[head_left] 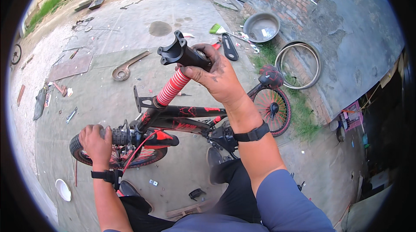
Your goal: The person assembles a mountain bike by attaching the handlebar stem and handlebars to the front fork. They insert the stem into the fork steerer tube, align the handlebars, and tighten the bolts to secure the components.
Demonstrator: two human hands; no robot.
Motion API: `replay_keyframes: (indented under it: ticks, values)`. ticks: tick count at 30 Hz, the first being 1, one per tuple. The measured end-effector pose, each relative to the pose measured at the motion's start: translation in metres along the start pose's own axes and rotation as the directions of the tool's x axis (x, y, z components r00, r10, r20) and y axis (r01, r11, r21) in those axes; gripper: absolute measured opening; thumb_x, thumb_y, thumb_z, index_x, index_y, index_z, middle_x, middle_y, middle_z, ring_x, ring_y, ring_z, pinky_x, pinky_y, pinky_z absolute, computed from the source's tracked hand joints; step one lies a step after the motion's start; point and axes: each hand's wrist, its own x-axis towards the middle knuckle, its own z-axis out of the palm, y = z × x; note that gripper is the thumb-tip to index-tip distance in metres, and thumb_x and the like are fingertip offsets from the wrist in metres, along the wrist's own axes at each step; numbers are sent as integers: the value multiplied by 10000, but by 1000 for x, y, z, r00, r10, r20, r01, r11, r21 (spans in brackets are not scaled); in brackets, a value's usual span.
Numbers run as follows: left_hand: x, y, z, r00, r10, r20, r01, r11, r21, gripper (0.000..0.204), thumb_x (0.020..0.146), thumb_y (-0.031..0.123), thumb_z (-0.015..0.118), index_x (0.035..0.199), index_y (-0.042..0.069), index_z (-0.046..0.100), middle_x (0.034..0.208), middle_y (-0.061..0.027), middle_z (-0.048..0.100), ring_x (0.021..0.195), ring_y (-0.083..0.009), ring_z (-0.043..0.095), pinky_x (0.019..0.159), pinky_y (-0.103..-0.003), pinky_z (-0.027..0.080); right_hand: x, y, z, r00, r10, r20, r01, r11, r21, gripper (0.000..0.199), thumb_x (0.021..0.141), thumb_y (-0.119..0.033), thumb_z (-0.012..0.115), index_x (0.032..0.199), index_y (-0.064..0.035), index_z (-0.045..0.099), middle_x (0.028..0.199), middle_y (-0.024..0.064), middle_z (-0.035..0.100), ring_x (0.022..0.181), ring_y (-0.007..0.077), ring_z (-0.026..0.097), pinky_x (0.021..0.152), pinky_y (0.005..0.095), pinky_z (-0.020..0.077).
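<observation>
A small black and red bicycle [182, 111] stands in front of me without handlebars. My right hand [219, 76] is closed round a black handlebar stem [187, 55], fingers over its far side and thumb near the lower edge. Just below the stem rises the red-and-white striped steering tube [172, 87]; whether the stem is seated on it is hidden by my hand. At the left, my left hand [96, 143] wraps over the top of the front tyre [119, 136]. The rear wheel [274, 110] and saddle [271, 76] lie to the right.
A grey basin [261, 27], bare wheel rims [320, 65] and a green broom [217, 29] lie by the wall. On the ground are a black chain guard [229, 46], a long brown metal part [123, 72], a wrench [72, 115] and a white bowl [63, 189].
</observation>
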Motion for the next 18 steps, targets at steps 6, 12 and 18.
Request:
replay_keyframes:
  ticks: [6, 12, 18]
  values:
    - [0, -2, 0, 1000, 9, -9, -9, 1000, -2, 253, 821, 295, 757, 887, 55, 711, 966, -124, 646, 1024, -360, 575, 975, -488, 411, 6, -15, -2, 998, -2, -62, -10, 979, -205, 547, 756, -224, 949, 1124, 25, 630, 990, 53, 671, 899, 95, 590, 807, 270, 513]
    - [-2, -2, 1, 1000, 8, 0, -8, 1000, 14, 254, 827, 297, 754, 896, 57, 707, 973, -122, 643, 1030, -360, 573, 975, -489, 409, 18, -18, 26, 979, -100, -178, 37, 945, -324, 534, 624, -165, 1010, 956, 32, 641, 858, 59, 706, 765, 95, 635, 679, 263, 534]
    - [-4, 0, 2, 1000, 2, 5, -2, 1000, 26, 262, 832, 307, 750, 902, 58, 706, 973, -124, 639, 1026, -362, 572, 973, -490, 409, 22, -11, 25, 973, -179, -143, 138, 957, -256, 462, 630, -38, 980, 913, 20, 620, 864, 73, 725, 759, 98, 679, 648, 264, 561]
